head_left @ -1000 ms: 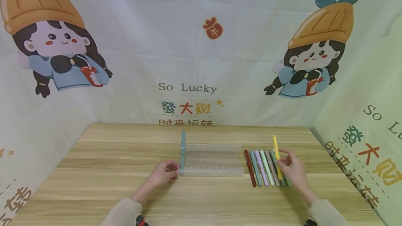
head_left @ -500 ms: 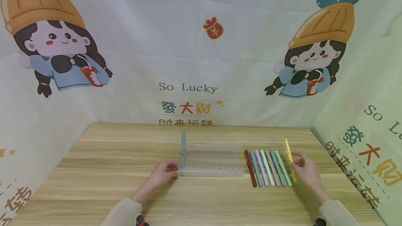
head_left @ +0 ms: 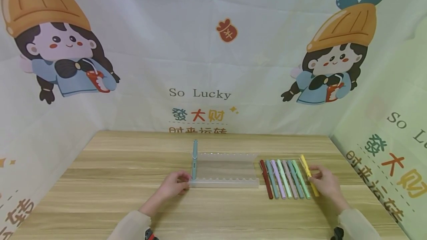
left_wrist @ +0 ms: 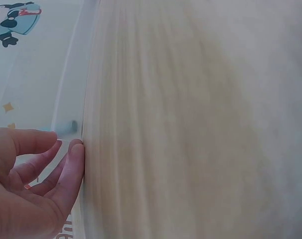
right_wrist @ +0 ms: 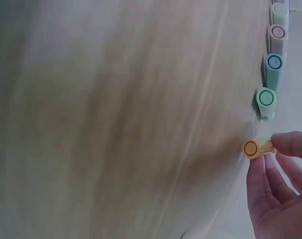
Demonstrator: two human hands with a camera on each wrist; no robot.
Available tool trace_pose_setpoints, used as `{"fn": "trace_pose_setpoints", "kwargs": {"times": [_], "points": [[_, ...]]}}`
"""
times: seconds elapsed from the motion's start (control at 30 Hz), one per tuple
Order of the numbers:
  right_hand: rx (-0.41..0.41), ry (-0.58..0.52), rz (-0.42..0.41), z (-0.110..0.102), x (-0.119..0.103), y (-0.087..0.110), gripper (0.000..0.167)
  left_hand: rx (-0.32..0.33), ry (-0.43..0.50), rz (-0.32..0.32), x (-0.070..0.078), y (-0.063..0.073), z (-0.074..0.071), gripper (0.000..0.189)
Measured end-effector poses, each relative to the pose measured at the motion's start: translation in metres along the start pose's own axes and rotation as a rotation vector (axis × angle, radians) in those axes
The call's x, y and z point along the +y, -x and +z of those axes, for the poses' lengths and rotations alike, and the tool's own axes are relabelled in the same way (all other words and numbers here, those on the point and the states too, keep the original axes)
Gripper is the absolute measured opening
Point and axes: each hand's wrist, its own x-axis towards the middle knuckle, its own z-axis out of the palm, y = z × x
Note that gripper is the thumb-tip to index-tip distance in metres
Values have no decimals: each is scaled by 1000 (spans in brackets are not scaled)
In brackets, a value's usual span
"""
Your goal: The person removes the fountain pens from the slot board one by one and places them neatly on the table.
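In the head view my right hand (head_left: 325, 182) pinches a yellow pen (head_left: 304, 163) between thumb and fingers, low over the table at the right end of a row of capped pens. The right wrist view shows the yellow pen (right_wrist: 250, 148) end-on, a small gap from the green pen (right_wrist: 266, 97). My left hand (head_left: 174, 183) holds the left front corner of a clear notched pen rack (head_left: 227, 183). A blue-grey pen (head_left: 195, 158) lies across the rack's left end. Close to my left thumb (left_wrist: 39, 142), a blurred bluish pen end (left_wrist: 69, 127) shows in the left wrist view.
The row beside the rack includes a dark red pen (head_left: 266, 180), a lilac pen (head_left: 278, 180), a light green pen (head_left: 301, 180) and several others, lying side by side with clips at the far end. A printed cloth (head_left: 213, 66) hangs behind the wooden table (head_left: 133, 162).
My right hand has carried the yellow pen from above the row to its right side, then lowered it toward the table. The left hand and rack have stayed put.
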Motion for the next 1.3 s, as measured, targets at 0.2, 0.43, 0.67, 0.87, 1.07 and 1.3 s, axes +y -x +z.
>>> {"fn": "trace_pose_setpoints", "kwargs": {"times": [0.2, 0.43, 0.67, 0.87, 1.07, 1.3], "points": [[-44, 21, 13, 2, 3, -4, 30, 0, -1, 4, 0, 0, 0, 15], [-69, 47, 36, 2, -2, -4, 29, -7, -8, 17, -3, -1, -1, 15], [-67, 54, 40, 4, -5, -4, 26, -7, -8, 11, -2, 0, 0, 15], [-76, 38, 55, 4, -4, -4, 28, -6, 2, 6, -1, 0, -1, 16], [-47, -26, 87, 0, -10, -3, 28, -19, 1, 14, -5, -2, -1, 15], [54, -31, 29, 4, -26, -5, 29, -22, -7, 19, -5, -2, -2, 15]]}}
